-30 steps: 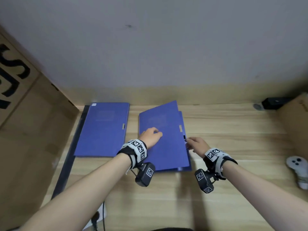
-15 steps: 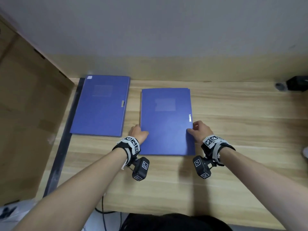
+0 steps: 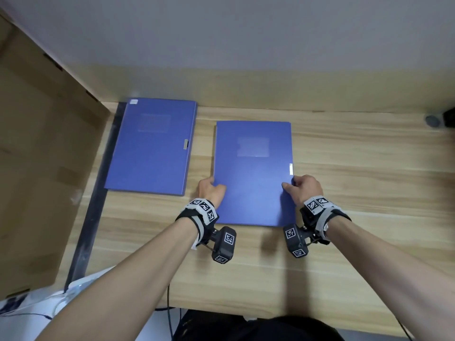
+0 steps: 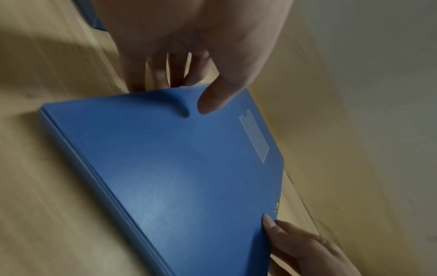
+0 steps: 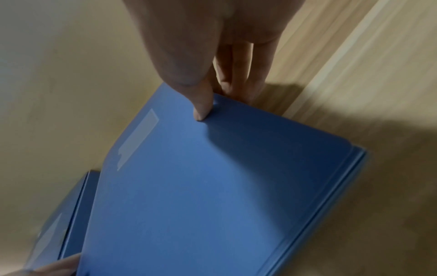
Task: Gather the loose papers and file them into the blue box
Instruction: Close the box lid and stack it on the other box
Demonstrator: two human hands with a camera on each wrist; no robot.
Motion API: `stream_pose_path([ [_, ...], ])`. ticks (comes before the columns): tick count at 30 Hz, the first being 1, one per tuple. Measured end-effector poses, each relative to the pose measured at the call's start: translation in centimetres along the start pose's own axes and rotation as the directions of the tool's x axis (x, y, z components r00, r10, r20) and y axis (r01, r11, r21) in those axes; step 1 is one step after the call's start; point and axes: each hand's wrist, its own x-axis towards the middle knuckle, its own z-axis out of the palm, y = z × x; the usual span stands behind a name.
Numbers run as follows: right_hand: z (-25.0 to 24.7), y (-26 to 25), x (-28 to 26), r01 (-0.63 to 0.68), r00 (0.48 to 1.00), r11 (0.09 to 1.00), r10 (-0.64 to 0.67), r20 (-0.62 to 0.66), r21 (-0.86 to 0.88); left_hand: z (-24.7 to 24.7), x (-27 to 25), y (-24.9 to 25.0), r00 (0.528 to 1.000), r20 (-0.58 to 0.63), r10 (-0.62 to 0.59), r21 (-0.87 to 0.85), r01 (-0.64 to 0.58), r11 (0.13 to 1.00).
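The left hand [image 3: 211, 190] has its grip on the left long edge of the blue box [image 3: 253, 173], thumb [image 4: 212, 99] pressed flat on the lid and the other fingers [image 4: 163, 72] tucked down beside and under that edge. The right hand [image 3: 304, 188] grasps the opposite long edge in the same way, its thumb [image 5: 202, 104] on top near the rim and its fingers [image 5: 238, 71] curled down the side, just below the small white clasp [image 3: 291, 169]. The box is closed and lies flat on the wooden desk [image 3: 357, 193], its lid showing a pale rectangular label pocket [image 3: 253, 147] toward the far end. A second blue box [image 3: 152, 146], also closed, lies just to its left, apart from it, with its far end close to the wall. A cardboard panel [image 3: 41, 156] stands along the desk's left side, and a small dark object [image 3: 435, 120] sits at the far right corner.
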Motion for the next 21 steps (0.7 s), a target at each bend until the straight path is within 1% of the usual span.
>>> stream_pose_path([
  [2, 0.0, -0.4, -0.4, 0.010, 1.000, 1.000, -0.010, -0.018, 0.026, -0.9, -0.2, 0.1, 1.000, -0.002, 0.008, -0.046, -0.008, 0.999],
  [5, 0.2, -2.1, -1.3, 0.038, 0.999, 0.999, -0.037, -0.032, 0.039, -3.2, 0.3, 0.4, 0.999, -0.015, 0.045, -0.042, -0.045, 0.998],
  [10, 1.7, -7.1, -2.4, 0.101, 0.995, 0.993, -0.100, -0.016, 0.068, -9.3, 2.8, 1.2, 0.994, -0.061, 0.092, -0.038, -0.095, 0.995],
  [13, 3.7, -11.0, -2.8, 0.153, 0.988, 0.987, -0.153, -0.011, 0.057, -13.7, 4.3, 0.9, 0.988, -0.105, 0.115, -0.077, -0.123, 0.989],
  [16, 6.0, -15.1, -2.8, 0.191, 0.982, 0.980, -0.191, 0.005, 0.055, -18.1, 5.3, 0.4, 0.983, -0.155, 0.103, -0.107, -0.120, 0.987],
  [21, 10.3, -20.8, -2.4, 0.231, 0.970, 0.969, -0.236, 0.057, 0.085, -23.9, 6.7, -1.6, 0.981, -0.170, 0.092, -0.101, -0.110, 0.989],
])
